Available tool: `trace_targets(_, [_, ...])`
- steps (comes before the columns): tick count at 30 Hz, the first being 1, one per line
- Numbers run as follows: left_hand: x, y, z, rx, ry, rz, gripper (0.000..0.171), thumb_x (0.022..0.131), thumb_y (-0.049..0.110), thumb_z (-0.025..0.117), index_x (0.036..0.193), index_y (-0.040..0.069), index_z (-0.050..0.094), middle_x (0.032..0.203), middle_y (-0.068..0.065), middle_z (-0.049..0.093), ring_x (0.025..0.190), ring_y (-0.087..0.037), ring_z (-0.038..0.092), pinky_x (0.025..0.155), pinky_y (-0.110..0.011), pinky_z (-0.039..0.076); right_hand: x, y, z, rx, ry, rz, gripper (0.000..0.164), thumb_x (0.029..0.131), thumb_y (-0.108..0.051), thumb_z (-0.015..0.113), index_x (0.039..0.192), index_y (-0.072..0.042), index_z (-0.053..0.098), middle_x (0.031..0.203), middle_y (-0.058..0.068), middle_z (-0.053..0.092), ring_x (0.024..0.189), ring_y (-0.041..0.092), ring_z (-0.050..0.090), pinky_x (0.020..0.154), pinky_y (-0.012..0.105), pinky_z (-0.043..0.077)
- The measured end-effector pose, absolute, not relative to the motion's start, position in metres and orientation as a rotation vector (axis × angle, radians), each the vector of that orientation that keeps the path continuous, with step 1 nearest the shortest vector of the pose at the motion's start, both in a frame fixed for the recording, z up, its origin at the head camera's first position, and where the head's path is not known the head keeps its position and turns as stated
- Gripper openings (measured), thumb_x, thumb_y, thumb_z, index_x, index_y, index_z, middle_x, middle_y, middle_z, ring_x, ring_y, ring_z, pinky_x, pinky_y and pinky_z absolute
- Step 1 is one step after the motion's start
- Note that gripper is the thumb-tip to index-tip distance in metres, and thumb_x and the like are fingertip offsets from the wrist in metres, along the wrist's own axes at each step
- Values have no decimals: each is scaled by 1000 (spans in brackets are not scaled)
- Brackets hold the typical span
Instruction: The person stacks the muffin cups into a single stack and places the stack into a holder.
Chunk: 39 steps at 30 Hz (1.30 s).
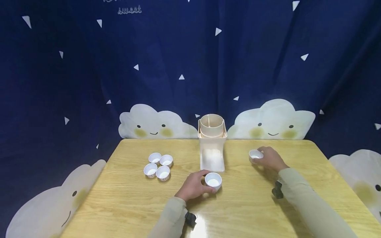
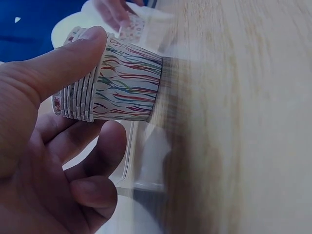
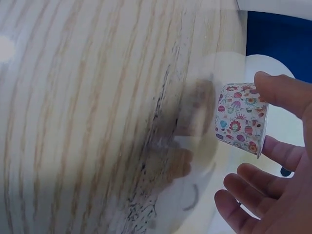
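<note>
In the head view, my left hand [image 1: 194, 186] grips a stack of white-lined paper baking cups [image 1: 213, 182] near the middle of the table. The left wrist view shows its outer cup [image 2: 129, 80] printed with wavy coloured lines and several rims nested together, the thumb across them. Off to the right, my right hand [image 1: 271, 159] pinches a single paper baking cup [image 1: 255, 155] by its rim between thumb and a finger. That cup [image 3: 240, 117] carries a flowery print in the right wrist view, where it is close over the table; the other fingers are off it.
Several paper baking cups [image 1: 163, 172] stand grouped, mouths up, at the left of the wooden table [image 1: 119, 198]. At the back middle is a cream holder [image 1: 212, 158] with a round cylinder [image 1: 212, 127] on top. A dark blue curtain [image 1: 190, 49] hangs behind the table.
</note>
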<state>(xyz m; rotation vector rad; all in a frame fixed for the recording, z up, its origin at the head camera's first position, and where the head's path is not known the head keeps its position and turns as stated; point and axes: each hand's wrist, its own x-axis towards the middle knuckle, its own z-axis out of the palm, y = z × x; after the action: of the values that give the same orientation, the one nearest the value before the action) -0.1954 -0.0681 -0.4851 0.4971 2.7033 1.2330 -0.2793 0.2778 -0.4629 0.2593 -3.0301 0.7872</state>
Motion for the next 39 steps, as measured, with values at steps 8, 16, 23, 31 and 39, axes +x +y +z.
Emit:
trace_targets(8, [-195, -69, -485, 512, 2698, 1247, 60, 68, 34, 91, 123, 25, 67, 116, 6, 72, 111, -15, 64, 98, -35, 48, -273, 267, -455, 385, -2960, 784, 62, 79, -28, 80, 121, 13, 59, 118, 35, 62, 111, 50, 57, 96, 62, 45])
trace_targets(16, [-195, -70, -483, 504, 2699, 1252, 60, 69, 33, 90, 124, 26, 67, 117, 6, 72, 112, -15, 63, 99, -36, 48, -261, 250, -437, 488, -2922, 715, 62, 79, -27, 81, 124, 11, 58, 122, 33, 61, 117, 49, 54, 100, 61, 43])
trace_targets(23, [-195, -71, -483, 495, 2690, 1264, 60, 70, 32, 90, 124, 24, 67, 117, 5, 72, 113, -17, 63, 100, -38, 48, -251, 237, -427, 508, -2913, 771, 63, 78, -27, 83, 123, 9, 59, 125, 32, 59, 118, 49, 54, 101, 61, 44])
trace_targets(31, [-195, -70, -485, 492, 2694, 1253, 60, 69, 32, 90, 124, 25, 67, 117, 6, 72, 113, -16, 63, 99, -37, 48, -240, 228, -419, 563, -2890, 751, 61, 78, -27, 83, 123, 7, 61, 126, 32, 59, 118, 48, 55, 100, 61, 45])
trace_targets(39, [-195, -68, -484, 485, 2694, 1256, 60, 69, 32, 90, 124, 26, 67, 118, 6, 72, 114, -16, 63, 100, -37, 48, -231, 218, -409, 628, -2883, 730, 58, 78, -26, 82, 123, 5, 61, 126, 28, 60, 118, 44, 57, 101, 59, 46])
